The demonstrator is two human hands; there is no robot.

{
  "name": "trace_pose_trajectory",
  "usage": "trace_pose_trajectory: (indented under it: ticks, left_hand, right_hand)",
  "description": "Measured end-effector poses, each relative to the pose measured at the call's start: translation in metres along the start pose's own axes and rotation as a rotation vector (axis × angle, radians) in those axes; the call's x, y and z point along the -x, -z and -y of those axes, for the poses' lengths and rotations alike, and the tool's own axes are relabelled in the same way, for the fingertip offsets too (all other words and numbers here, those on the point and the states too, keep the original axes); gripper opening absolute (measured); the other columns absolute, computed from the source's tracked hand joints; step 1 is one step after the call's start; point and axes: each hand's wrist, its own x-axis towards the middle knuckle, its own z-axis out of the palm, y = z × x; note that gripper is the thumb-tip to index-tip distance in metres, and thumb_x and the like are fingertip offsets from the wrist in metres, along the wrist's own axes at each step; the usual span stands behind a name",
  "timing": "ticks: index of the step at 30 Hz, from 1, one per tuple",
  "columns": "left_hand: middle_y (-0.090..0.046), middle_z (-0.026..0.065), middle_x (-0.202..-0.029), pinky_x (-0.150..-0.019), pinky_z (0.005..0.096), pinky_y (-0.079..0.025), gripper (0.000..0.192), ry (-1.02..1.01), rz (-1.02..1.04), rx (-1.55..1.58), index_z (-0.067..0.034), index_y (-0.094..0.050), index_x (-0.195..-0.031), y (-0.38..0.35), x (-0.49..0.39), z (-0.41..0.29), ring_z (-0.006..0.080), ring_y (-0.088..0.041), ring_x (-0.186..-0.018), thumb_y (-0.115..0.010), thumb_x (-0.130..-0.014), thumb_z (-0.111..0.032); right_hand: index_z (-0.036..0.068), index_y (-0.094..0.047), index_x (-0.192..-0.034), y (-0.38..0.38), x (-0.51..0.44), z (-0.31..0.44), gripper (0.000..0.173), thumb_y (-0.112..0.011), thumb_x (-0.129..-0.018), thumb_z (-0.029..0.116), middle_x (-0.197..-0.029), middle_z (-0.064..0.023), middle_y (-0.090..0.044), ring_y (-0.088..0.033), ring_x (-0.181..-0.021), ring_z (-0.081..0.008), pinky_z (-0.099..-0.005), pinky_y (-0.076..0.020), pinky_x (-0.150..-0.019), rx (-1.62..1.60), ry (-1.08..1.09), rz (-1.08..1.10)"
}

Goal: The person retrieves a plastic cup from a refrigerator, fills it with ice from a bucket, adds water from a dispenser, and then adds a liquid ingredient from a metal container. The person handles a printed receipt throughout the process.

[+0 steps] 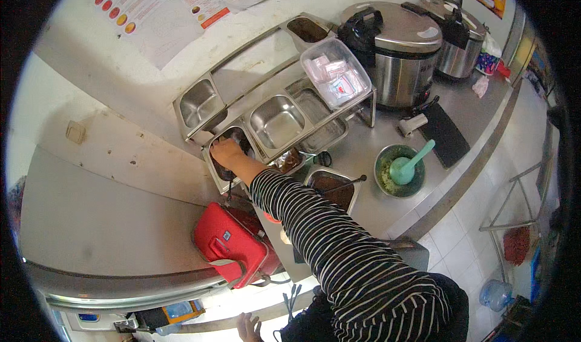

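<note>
My right hand [225,153], at the end of a striped sleeve, reaches into a stainless steel pan [221,185] at the left end of a metal rack. Dark contents show around my fingers, and whether they grip something is hidden. Beside that pan sits a bare steel pan [278,120] in the same rack. My left hand [248,327] is low at the bottom edge of the view, away from the counter, its fingers apart with nothing seen in them. Under my right forearm, a pan of dark brown food [333,192] holds a long-handled utensil.
A steel bowl [380,183] with green food and a mint-green ladle [404,169] stands near the counter's front edge. Behind are a large cooker [399,74] and a plastic tub [338,99] of packets. A red insulated bag [227,242] sits at left.
</note>
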Motion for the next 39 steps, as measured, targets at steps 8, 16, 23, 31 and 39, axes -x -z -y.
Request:
trace_pose_trajectory:
  ticks: [8,16,23,31,39]
  left_hand:
    - [-0.059,0.0154,-0.138,-0.101,0.0436,-0.053,0.05,-0.042,0.092,-0.023,-0.007,-0.047,-0.148,-0.045,-0.005,-0.032,0.0298,-0.064,-0.12,-0.059,-0.105,-0.029]
    - [-0.062,0.0132,-0.128,-0.091,0.0395,-0.055,0.042,-0.039,0.011,0.039,-0.004,-0.049,-0.141,-0.059,0.002,-0.023,0.0238,-0.066,-0.104,-0.058,-0.106,-0.025]
    - [-0.064,0.0128,-0.126,-0.09,0.0371,-0.055,0.039,-0.063,-0.018,0.046,-0.004,-0.054,-0.139,-0.072,-0.005,-0.034,0.0232,-0.068,-0.102,-0.059,-0.105,-0.024]
    - [-0.065,0.012,-0.122,-0.095,0.0371,-0.053,0.033,-0.081,0.022,0.103,-0.002,-0.056,-0.134,-0.096,0.002,-0.067,0.0209,-0.067,-0.104,-0.058,-0.106,-0.02]
    - [-0.065,0.0115,-0.122,-0.097,0.0379,-0.053,0.031,-0.102,0.062,0.086,-0.004,-0.057,-0.133,-0.111,0.001,-0.086,0.0229,-0.067,-0.106,-0.058,-0.106,-0.019]
  right_hand:
    - [0.001,-0.075,-0.103,0.005,0.006,-0.002,0.039,-0.045,-0.099,0.025,-0.105,-0.0223,-0.075,-0.074,-0.097,-0.0404,-0.0537,-0.0582,-0.084,-0.206,-0.046,0.038]
    - [-0.001,-0.063,-0.119,0.043,0.01,-0.008,0.035,-0.063,-0.088,0.015,-0.101,-0.0236,-0.075,-0.075,-0.097,-0.0374,-0.0528,-0.0586,-0.085,-0.148,-0.003,0.072]
    - [-0.01,-0.072,-0.107,0.073,-0.014,-0.007,0.038,-0.06,-0.082,0.016,-0.113,-0.0328,-0.07,-0.071,-0.105,-0.044,-0.0511,-0.0553,-0.093,-0.231,-0.005,0.385]
    - [-0.004,-0.076,-0.103,0.084,-0.033,-0.033,0.032,-0.067,-0.08,0.017,-0.108,-0.0299,-0.072,-0.072,-0.104,-0.0418,-0.0485,-0.0572,-0.092,0.0,0.131,0.347]
    - [0.0,-0.074,-0.102,0.109,-0.027,-0.056,0.028,-0.07,-0.084,0.021,-0.102,-0.0238,-0.075,-0.076,-0.095,-0.0345,-0.0437,-0.0595,-0.084,-0.243,0.131,0.147]
